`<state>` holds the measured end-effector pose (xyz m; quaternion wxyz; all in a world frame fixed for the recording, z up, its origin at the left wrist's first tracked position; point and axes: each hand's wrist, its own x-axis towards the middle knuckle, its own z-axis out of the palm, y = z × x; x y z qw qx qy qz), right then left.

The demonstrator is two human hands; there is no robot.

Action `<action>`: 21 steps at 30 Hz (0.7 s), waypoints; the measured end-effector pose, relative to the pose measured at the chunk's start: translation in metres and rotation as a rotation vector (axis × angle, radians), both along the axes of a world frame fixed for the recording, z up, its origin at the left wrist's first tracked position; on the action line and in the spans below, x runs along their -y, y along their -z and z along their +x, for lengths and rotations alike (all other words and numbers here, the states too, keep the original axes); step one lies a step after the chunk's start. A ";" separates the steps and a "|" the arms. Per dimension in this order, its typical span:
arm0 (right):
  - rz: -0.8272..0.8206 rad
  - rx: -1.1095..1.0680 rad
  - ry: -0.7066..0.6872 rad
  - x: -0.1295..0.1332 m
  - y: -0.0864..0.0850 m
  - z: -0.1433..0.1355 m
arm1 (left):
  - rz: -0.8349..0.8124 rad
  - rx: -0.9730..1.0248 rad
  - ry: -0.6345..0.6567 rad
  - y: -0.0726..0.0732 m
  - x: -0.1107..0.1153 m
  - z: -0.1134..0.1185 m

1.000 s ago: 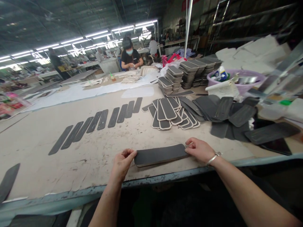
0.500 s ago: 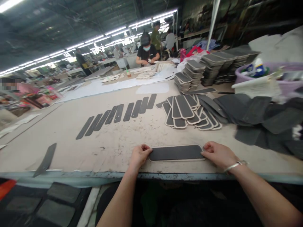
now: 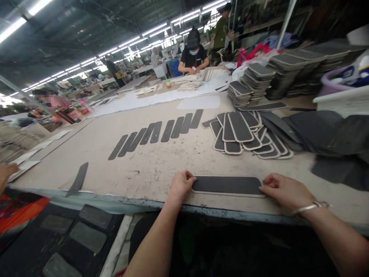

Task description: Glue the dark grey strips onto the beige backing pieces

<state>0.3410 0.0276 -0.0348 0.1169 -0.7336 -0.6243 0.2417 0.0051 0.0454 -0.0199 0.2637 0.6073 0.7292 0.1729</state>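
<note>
A long dark panel with a pale border and rounded corners (image 3: 227,186) lies near the front edge of the table. My left hand (image 3: 181,185) pinches its left end between thumb and fingers. At the opposite end, my right hand (image 3: 288,191), with a bracelet at the wrist, pinches the right corner. Beyond the panel is a loose pile of similar pale-edged panels (image 3: 239,129). A slanted row of plain dark strips (image 3: 155,132) lies farther off to the left.
Stacks of dark panels (image 3: 256,84) stand at the back right, beside a purple basin (image 3: 333,85). Dark sheets (image 3: 319,130) cover the right side. One dark strip (image 3: 78,180) lies near the left front edge. Another person's hand (image 3: 7,171) reaches in at far left; a co-worker (image 3: 193,55) sits opposite.
The view has swung left, so everything sits farther right in it. Both hands keep hold of the panel's ends. Another person's hand has appeared at the far left.
</note>
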 end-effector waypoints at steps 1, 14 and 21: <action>-0.030 -0.004 0.008 0.001 -0.003 -0.002 | 0.005 -0.012 0.005 0.000 0.000 0.000; -0.114 0.018 0.021 0.002 -0.020 -0.010 | 0.040 -0.053 -0.028 0.000 -0.001 0.000; -0.137 0.000 0.014 0.001 -0.017 -0.008 | 0.051 -0.072 -0.012 -0.001 0.001 0.001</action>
